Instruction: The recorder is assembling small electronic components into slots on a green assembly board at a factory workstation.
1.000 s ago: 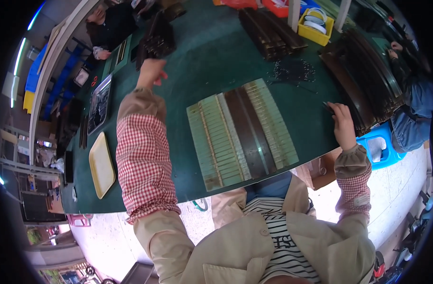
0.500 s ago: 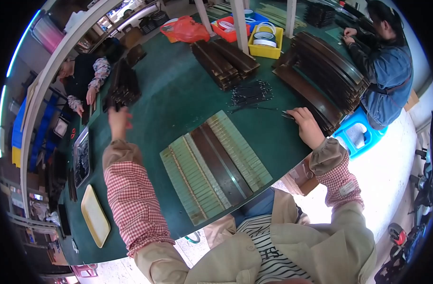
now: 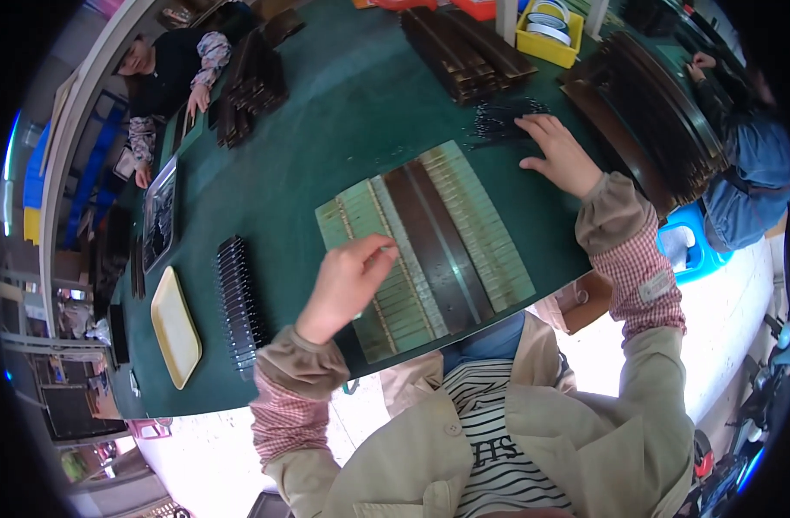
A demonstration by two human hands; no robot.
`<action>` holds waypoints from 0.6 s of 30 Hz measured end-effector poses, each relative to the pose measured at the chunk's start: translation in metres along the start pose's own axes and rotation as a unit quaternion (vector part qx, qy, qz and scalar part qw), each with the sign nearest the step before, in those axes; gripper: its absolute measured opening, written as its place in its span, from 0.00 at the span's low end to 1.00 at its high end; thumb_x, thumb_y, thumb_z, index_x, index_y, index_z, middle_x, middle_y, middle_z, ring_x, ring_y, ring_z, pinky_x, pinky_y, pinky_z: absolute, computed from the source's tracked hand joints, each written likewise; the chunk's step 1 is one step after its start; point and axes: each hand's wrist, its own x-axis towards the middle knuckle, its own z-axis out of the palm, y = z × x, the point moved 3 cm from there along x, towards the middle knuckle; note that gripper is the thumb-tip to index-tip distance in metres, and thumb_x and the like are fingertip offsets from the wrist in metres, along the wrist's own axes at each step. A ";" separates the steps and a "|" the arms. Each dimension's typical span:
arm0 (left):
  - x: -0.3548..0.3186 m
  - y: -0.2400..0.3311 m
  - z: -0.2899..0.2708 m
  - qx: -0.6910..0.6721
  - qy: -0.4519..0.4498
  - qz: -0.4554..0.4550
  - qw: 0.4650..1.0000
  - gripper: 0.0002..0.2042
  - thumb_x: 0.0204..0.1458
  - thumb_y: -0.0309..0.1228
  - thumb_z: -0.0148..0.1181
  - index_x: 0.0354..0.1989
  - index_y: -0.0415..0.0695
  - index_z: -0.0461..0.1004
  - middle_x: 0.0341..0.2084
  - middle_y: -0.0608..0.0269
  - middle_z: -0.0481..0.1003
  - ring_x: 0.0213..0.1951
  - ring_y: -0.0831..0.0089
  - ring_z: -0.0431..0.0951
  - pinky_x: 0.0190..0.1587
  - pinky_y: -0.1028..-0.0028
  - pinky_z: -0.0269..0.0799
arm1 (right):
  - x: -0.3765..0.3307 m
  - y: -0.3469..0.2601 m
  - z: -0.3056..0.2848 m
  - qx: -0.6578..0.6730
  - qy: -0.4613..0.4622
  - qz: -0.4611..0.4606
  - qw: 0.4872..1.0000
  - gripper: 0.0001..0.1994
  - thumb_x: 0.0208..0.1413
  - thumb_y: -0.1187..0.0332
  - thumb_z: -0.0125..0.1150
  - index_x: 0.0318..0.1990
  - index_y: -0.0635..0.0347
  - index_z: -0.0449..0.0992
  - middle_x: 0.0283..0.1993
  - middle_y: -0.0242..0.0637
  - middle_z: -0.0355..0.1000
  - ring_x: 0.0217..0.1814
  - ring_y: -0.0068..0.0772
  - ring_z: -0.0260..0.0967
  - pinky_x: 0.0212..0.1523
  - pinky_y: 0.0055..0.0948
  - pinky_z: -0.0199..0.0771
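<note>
My left hand (image 3: 347, 287) is over the left part of a pale green ribbed board (image 3: 373, 226), its fingers curled together; what they hold, if anything, is hidden. Lengthwise on that board lies a dark brown strip (image 3: 429, 229) with a lighter line along it. My right hand (image 3: 561, 155) has its fingers apart, thumb spread, at the near right edge of a loose pile of thin black pieces (image 3: 499, 121) with small shiny ends. To the left of my left forearm lies a row of black pieces (image 3: 238, 298) set side by side.
Stacks of dark strips (image 3: 464, 60) lie at the back, with a larger stack (image 3: 650, 121) at right. A yellow bin (image 3: 549, 39) holds white rolls. At left are a cream tray (image 3: 177, 332) and a metal tray (image 3: 160, 216). Co-workers sit at far left and right.
My left hand has come back from the dark stack at far left to the green board. My right hand has moved to the pile's edge and spread its fingers. The view has shifted.
</note>
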 end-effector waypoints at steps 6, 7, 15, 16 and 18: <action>-0.014 -0.005 0.024 -0.115 0.095 -0.040 0.988 0.05 0.50 0.24 0.53 0.33 0.37 0.73 0.18 0.64 0.72 0.21 0.83 0.70 0.25 0.82 0.64 | 0.043 0.038 0.037 -0.017 -0.047 0.022 0.999 0.35 0.40 0.64 0.64 0.57 0.65 0.56 0.56 0.48 0.57 0.61 0.46 0.50 0.61 0.38 0.48; -0.015 -0.007 0.026 -0.139 0.107 -0.055 0.983 0.05 0.50 0.24 0.53 0.33 0.37 0.73 0.18 0.64 0.71 0.21 0.84 0.70 0.25 0.82 0.64 | 0.050 0.044 0.043 0.006 -0.065 0.033 0.997 0.36 0.40 0.64 0.64 0.58 0.65 0.55 0.57 0.48 0.57 0.62 0.47 0.49 0.62 0.38 0.46; -0.019 -0.023 0.046 -0.218 0.143 -0.071 0.963 0.06 0.52 0.25 0.51 0.33 0.37 0.73 0.19 0.65 0.71 0.22 0.83 0.70 0.25 0.83 0.64 | 0.052 0.040 0.030 0.035 -0.107 -0.005 0.994 0.25 0.40 0.74 0.61 0.50 0.67 0.64 0.45 0.45 0.60 0.49 0.46 0.58 0.53 0.32 0.56; -0.018 -0.023 0.046 -0.225 0.138 -0.071 0.962 0.06 0.52 0.25 0.51 0.33 0.37 0.73 0.19 0.65 0.71 0.21 0.83 0.70 0.25 0.83 0.64 | 0.052 0.038 0.029 0.063 -0.115 0.012 0.991 0.22 0.40 0.77 0.60 0.48 0.68 0.65 0.42 0.45 0.60 0.48 0.45 0.58 0.51 0.31 0.58; -0.018 -0.024 0.045 -0.236 0.132 -0.071 0.960 0.06 0.52 0.25 0.51 0.33 0.37 0.73 0.20 0.66 0.71 0.21 0.82 0.70 0.25 0.83 0.64 | 0.050 0.030 0.028 0.049 -0.111 0.011 0.993 0.21 0.40 0.77 0.60 0.46 0.68 0.66 0.41 0.44 0.60 0.46 0.45 0.58 0.49 0.31 0.59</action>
